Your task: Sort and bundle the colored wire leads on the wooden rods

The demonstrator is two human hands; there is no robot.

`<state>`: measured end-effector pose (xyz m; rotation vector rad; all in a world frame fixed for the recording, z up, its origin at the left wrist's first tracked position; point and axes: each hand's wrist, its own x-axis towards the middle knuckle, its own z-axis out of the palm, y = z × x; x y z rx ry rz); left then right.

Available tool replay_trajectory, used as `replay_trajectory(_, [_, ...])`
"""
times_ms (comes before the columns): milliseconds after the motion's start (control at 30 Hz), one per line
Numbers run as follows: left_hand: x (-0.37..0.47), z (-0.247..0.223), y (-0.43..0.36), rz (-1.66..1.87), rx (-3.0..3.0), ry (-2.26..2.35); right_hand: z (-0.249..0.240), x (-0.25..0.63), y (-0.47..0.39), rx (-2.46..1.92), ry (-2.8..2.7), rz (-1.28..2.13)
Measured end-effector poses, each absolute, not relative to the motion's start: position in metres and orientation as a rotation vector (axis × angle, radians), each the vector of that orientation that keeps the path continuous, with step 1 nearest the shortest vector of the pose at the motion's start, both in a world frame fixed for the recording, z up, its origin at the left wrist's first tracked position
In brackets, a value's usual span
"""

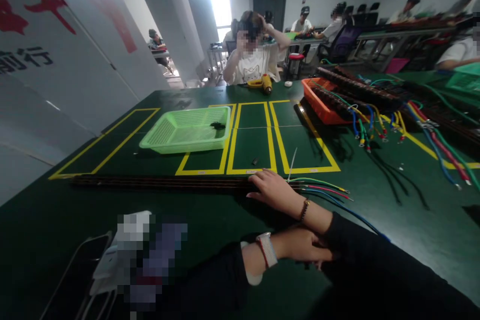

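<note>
A long, thin bundle of dark strips [157, 183] lies across the green table, with green, red and blue wires [330, 191] coming out of its right end. Over that end is my right hand [273, 189], its fingers bent down round the bundle and the thumb nearer me. A pale cable tie [293, 164] sticks up beside it. My left hand [305, 246], with a watch on its wrist, crosses close to my right forearm; its fingertips are partly hidden in shadow by the dark sleeve, and I cannot make out what they hold, if anything.
Beyond the bundle stands a light green basket [180, 132] with a small dark item inside. An orange basket [322, 107] with wired dark strips is at the right. A yellow heat gun [266, 84] lies near a person opposite. Phone-like items [75, 275] lie front left.
</note>
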<state>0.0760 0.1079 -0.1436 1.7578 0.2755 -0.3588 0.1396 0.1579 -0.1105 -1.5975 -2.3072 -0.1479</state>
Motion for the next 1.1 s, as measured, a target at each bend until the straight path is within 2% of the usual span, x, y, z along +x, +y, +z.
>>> replay_trajectory(133, [0.078,-0.144,0.108,-0.154,1.728,0.196,-0.091,0.170,0.115,-1.279,-2.277,-0.202])
replay_trajectory(233, [0.078,-0.140,0.108,-0.229,1.698,0.217,-0.092,0.219,0.091,-1.603,-1.915,-0.187])
replay_trajectory(333, [0.078,-0.134,0.107,-0.234,1.680,0.264,-0.111,0.273,0.083,-1.914,-1.660,0.054])
replay_trajectory(433, [0.078,-0.129,0.104,-0.238,1.662,0.308,-0.131,0.307,0.082,-2.017,-1.631,0.341])
replay_trajectory(633, [0.080,-0.129,0.099,-0.252,1.653,0.377,-0.139,0.314,0.079,-1.902,-1.661,0.786])
replay_trajectory(1100, [0.076,-0.144,0.093,-0.180,1.750,0.285,-0.148,0.319,0.071,-1.801,-1.566,1.034])
